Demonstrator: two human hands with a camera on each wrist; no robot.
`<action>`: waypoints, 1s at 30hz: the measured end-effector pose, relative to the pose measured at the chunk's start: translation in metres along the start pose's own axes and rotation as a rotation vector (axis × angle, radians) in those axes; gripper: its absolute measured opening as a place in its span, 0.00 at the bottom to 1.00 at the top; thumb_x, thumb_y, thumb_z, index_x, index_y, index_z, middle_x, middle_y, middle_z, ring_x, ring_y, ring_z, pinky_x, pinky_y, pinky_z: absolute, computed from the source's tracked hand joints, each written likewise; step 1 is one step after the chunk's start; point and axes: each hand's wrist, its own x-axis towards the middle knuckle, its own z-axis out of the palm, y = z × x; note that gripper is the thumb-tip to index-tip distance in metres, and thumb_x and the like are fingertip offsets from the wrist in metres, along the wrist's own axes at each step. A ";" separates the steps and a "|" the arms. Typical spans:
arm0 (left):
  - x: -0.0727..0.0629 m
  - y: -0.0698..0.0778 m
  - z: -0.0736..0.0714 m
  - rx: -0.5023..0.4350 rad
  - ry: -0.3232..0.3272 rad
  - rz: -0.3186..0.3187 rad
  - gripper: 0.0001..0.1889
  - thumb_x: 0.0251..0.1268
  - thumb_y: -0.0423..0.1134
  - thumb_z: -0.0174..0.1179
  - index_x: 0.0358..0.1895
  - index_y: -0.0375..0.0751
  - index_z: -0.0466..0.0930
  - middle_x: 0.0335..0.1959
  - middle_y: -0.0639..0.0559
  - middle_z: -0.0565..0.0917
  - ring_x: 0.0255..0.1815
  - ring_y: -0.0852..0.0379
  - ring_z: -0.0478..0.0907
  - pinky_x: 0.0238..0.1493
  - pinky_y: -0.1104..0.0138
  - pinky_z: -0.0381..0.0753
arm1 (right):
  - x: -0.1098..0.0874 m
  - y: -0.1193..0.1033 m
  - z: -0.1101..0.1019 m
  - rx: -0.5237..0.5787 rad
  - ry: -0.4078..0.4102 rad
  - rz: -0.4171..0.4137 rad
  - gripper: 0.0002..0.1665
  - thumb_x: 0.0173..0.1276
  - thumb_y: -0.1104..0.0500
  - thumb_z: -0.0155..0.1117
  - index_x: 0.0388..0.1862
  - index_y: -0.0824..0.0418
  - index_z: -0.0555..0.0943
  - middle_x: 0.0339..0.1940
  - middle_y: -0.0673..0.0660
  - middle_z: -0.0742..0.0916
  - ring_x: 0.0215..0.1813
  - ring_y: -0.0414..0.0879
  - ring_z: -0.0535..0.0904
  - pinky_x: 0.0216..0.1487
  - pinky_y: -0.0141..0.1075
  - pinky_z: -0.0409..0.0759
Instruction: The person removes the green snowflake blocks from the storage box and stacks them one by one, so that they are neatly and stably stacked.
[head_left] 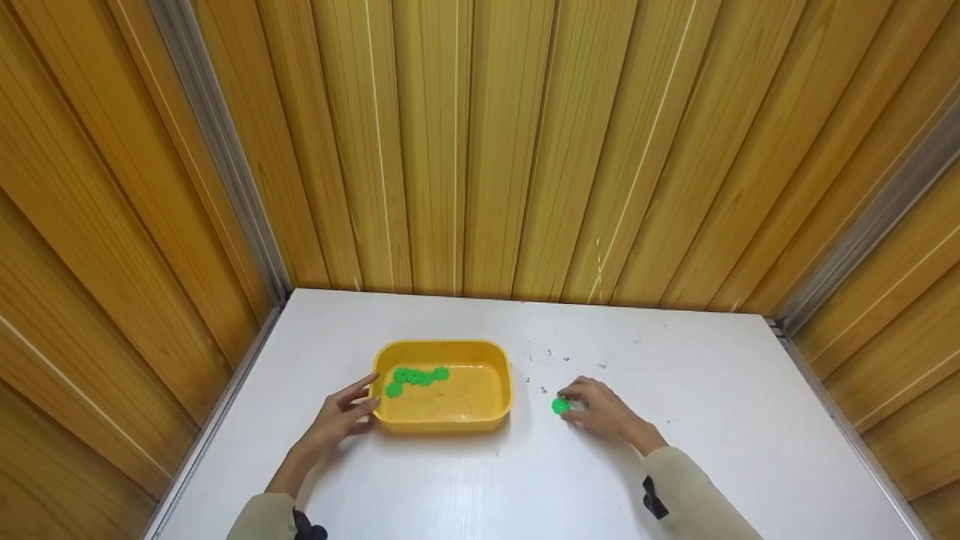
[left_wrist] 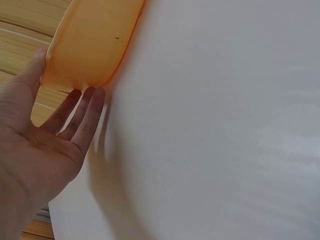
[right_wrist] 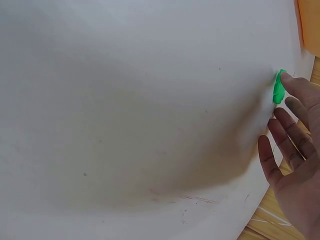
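Note:
A yellow plastic basin (head_left: 466,426) with rounded corners stands left of centre on the white table. Inside it, toward the back left, lie several small green plastic discs (head_left: 424,379) with notched edges. My left hand (head_left: 337,416) holds the basin's left end, thumb (left_wrist: 36,64) at the rim and fingertips against the outer wall. Right of the basin, the right hand (head_left: 600,409) pinches another green disc (head_left: 560,406) close over the table. In the right wrist view this disc stands edge-on under the thumb, while the other fingers spread loosely behind.
The white table (head_left: 720,390) carries small dark specks and scuffs right of the basin. Wood-patterned panels (head_left: 495,150) wall in the back and both sides, with grey metal strips (head_left: 225,142) at the corners.

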 end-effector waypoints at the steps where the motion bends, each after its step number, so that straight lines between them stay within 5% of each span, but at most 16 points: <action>1: 0.000 0.000 0.000 0.001 0.000 -0.002 0.33 0.74 0.47 0.62 0.79 0.53 0.64 0.75 0.33 0.66 0.59 0.50 0.80 0.58 0.57 0.89 | 0.001 0.000 -0.001 0.004 -0.003 -0.005 0.20 0.68 0.59 0.72 0.56 0.65 0.85 0.48 0.56 0.86 0.53 0.53 0.82 0.58 0.51 0.84; 9: 0.000 0.001 -0.002 -0.012 -0.008 -0.002 0.34 0.73 0.48 0.63 0.79 0.52 0.64 0.74 0.32 0.66 0.57 0.53 0.80 0.58 0.57 0.89 | 0.020 -0.016 -0.017 -0.039 -0.046 -0.094 0.18 0.70 0.62 0.69 0.55 0.70 0.84 0.47 0.63 0.87 0.49 0.58 0.83 0.50 0.49 0.86; 15: 0.001 0.001 -0.002 -0.029 -0.039 0.013 0.34 0.74 0.46 0.62 0.79 0.50 0.62 0.75 0.31 0.64 0.58 0.51 0.80 0.59 0.56 0.88 | 0.049 -0.061 -0.030 -0.075 -0.113 -0.170 0.18 0.72 0.61 0.68 0.58 0.68 0.84 0.49 0.65 0.87 0.50 0.58 0.84 0.54 0.54 0.87; 22: 0.006 0.003 -0.001 -0.039 0.005 -0.011 0.33 0.71 0.43 0.65 0.77 0.50 0.67 0.73 0.31 0.66 0.61 0.47 0.80 0.61 0.56 0.87 | 0.085 -0.116 -0.037 -0.132 -0.139 -0.298 0.18 0.74 0.59 0.66 0.59 0.65 0.84 0.50 0.63 0.88 0.49 0.54 0.86 0.50 0.43 0.89; 30: 0.001 0.001 0.001 -0.019 0.033 -0.015 0.32 0.70 0.42 0.67 0.76 0.48 0.69 0.69 0.31 0.70 0.58 0.49 0.82 0.61 0.56 0.87 | 0.121 -0.141 -0.022 -0.104 -0.205 -0.286 0.18 0.74 0.61 0.65 0.58 0.68 0.84 0.48 0.63 0.90 0.47 0.53 0.86 0.52 0.44 0.90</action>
